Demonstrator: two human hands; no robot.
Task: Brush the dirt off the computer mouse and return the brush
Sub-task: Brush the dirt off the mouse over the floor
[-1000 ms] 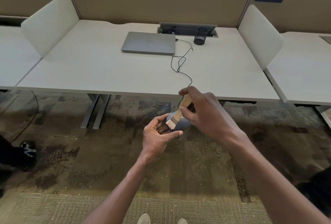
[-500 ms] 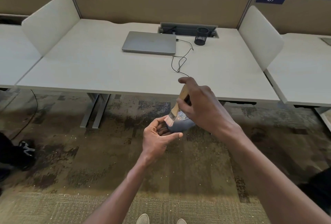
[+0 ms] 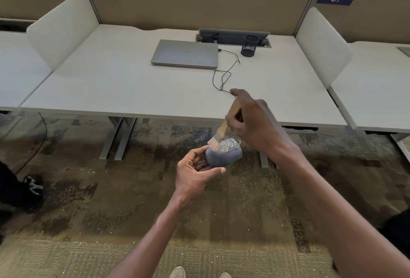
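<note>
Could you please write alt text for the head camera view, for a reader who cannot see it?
A right hand brushes a dusty grey computer mouse with a wooden brush, held in the left hand above carpet, before a desk with a closed laptop.

One camera sits on the person's head. It looks forward and down, close above the hands (image 3: 199, 171), toward the desk (image 3: 133, 91).

Office: numbered partitioned desks (image 3: 133, 82), closed laptop (image 3: 185, 54)
</note>
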